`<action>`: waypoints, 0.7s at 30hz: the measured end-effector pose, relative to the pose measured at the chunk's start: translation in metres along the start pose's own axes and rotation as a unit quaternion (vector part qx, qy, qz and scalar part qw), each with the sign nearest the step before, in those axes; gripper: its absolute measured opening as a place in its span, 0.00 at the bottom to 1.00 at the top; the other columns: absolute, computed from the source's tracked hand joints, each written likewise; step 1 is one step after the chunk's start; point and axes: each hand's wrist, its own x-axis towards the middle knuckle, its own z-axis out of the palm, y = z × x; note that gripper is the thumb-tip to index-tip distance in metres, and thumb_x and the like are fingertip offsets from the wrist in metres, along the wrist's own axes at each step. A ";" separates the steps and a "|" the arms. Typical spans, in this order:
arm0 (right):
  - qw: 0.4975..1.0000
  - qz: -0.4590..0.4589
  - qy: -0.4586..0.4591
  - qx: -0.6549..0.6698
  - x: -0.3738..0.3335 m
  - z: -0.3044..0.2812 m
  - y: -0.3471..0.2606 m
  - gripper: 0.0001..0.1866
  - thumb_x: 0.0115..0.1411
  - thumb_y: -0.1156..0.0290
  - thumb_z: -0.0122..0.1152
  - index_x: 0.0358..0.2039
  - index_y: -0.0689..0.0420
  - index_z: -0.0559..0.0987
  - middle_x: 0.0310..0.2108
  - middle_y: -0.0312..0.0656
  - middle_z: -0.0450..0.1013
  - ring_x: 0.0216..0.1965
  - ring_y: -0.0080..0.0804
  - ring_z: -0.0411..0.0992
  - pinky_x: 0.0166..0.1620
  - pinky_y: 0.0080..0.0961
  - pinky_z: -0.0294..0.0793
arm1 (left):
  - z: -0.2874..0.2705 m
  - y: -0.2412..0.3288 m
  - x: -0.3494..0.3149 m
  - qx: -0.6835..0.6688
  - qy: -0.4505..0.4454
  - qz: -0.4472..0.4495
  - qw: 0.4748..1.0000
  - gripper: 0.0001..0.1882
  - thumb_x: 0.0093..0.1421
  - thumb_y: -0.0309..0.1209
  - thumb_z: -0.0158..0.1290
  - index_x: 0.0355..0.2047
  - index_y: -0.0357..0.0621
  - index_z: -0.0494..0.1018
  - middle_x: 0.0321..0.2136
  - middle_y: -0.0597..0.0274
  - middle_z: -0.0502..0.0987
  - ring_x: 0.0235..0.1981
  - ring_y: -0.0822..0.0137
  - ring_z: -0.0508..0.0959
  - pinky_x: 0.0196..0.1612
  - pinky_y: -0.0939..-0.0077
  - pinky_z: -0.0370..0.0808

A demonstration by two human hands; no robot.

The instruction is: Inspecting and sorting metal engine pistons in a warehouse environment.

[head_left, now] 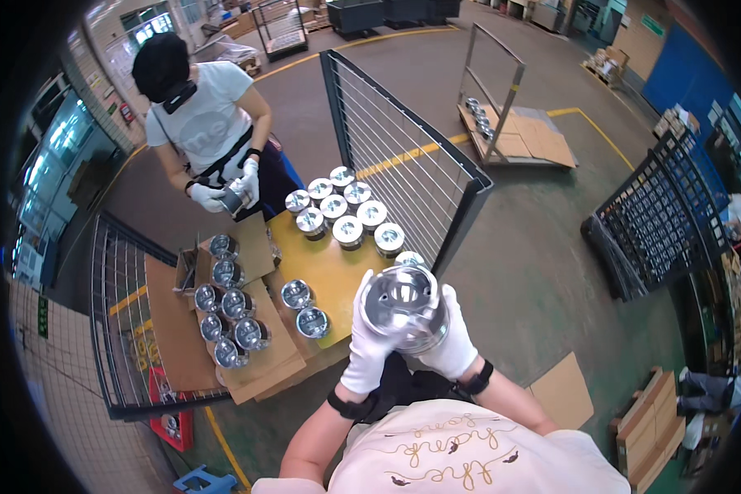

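Between my two white-gloved hands is a shiny metal piston (403, 306), raised close to me with its hollow, bored side turned up. My left hand (365, 350) grips its left side, fingers closed round the wall. On the opposite side my right hand (454, 342) holds it, fingers partly hidden behind it. Just beyond, several pistons (347, 230) stand crown up on a yellow tabletop (300, 255). Two more pistons (312, 322) lie hollow side up on its near left part. Further left, several pistons (237, 303) sit on cardboard (263, 362).
Across the table a person (210, 115) in white gloves handles another piston (235, 196). Wire mesh panels (403, 148) flank the table. A flat cart (519, 136) stands beyond, a dark rack (659, 214) at right. A red crate (171, 412) and blue stool (210, 480) are low left.
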 end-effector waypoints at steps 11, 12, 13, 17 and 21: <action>0.993 0.071 0.054 0.078 0.056 -0.078 -0.004 0.30 0.68 0.53 0.45 0.62 0.62 0.64 0.61 0.46 0.65 0.58 0.39 0.66 0.62 0.41 0.64 | -0.046 -0.008 0.014 0.158 -0.194 -0.033 0.968 0.56 0.48 0.30 0.67 0.68 0.33 0.41 0.62 0.39 0.59 0.62 0.52 0.65 0.63 0.63 0.62; 0.993 0.085 0.049 0.057 0.064 -0.086 -0.001 0.30 0.68 0.54 0.44 0.63 0.62 0.64 0.62 0.46 0.64 0.59 0.39 0.66 0.62 0.40 0.64 | -0.051 -0.013 0.023 0.150 -0.177 -0.077 0.970 0.51 0.51 0.30 0.64 0.67 0.31 0.44 0.61 0.40 0.60 0.60 0.53 0.68 0.61 0.64 0.65; 0.993 0.100 0.044 0.035 0.075 -0.090 0.002 0.30 0.68 0.55 0.44 0.63 0.63 0.63 0.63 0.46 0.63 0.59 0.38 0.66 0.63 0.40 0.63 | -0.056 -0.027 0.028 0.155 -0.141 -0.092 0.974 0.42 0.53 0.28 0.60 0.65 0.33 0.53 0.58 0.42 0.66 0.57 0.54 0.72 0.59 0.66 0.69; 0.983 0.172 0.071 -0.001 0.111 -0.122 0.024 0.28 0.69 0.57 0.43 0.65 0.60 0.62 0.61 0.44 0.65 0.60 0.34 0.66 0.64 0.36 0.62 | -0.087 -0.094 0.054 0.206 -0.197 -0.165 0.944 0.29 0.49 0.21 0.52 0.55 0.40 0.69 0.48 0.49 0.77 0.51 0.54 0.77 0.55 0.67 0.72; 0.941 0.302 0.149 0.034 0.156 -0.186 0.057 0.25 0.70 0.54 0.42 0.60 0.56 0.67 0.59 0.40 0.68 0.53 0.36 0.72 0.57 0.41 0.70 | -0.119 -0.185 0.060 0.295 -0.252 -0.263 0.883 0.24 0.50 0.28 0.53 0.51 0.43 0.73 0.43 0.47 0.79 0.45 0.51 0.79 0.50 0.64 0.75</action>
